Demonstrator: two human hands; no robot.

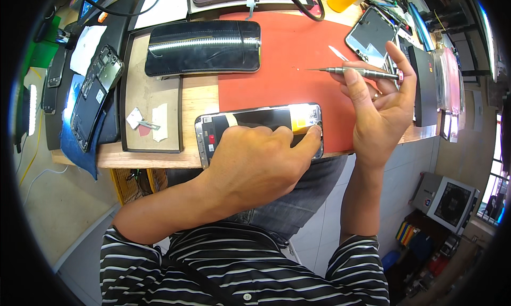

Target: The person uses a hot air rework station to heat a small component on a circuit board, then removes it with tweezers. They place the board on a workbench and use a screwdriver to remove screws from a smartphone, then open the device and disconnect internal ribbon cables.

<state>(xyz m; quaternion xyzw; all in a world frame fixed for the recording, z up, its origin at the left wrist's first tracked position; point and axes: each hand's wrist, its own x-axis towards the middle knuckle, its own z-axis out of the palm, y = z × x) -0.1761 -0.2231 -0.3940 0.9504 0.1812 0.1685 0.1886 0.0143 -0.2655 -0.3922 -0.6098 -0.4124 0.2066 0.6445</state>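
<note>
Smartphone (261,118) with its internals exposed is placed at the centre of the frame, partly on the red mat (298,45), near the front edge of the wooden table (199,94). Its lower part is covered by the left hand (253,159), whose index fingertip is set on the phone's right end; whether the body is also gripped by the thumb cannot be told. A precision screwdriver (367,72) is held between thumb and fingers of the right hand (380,104), tip pointed left over the mat, near tiny specks (296,68).

Steady, light fingertip pressure seems best kept, with the driver stood upright over any screw before it is turned. Care is called for at the lower edge, where little support is left. Most room is offered by the mat above and right of the phone; leftward movement is bounded by the shallow tray (179,120), upward-left by the black phone (205,48).
</note>
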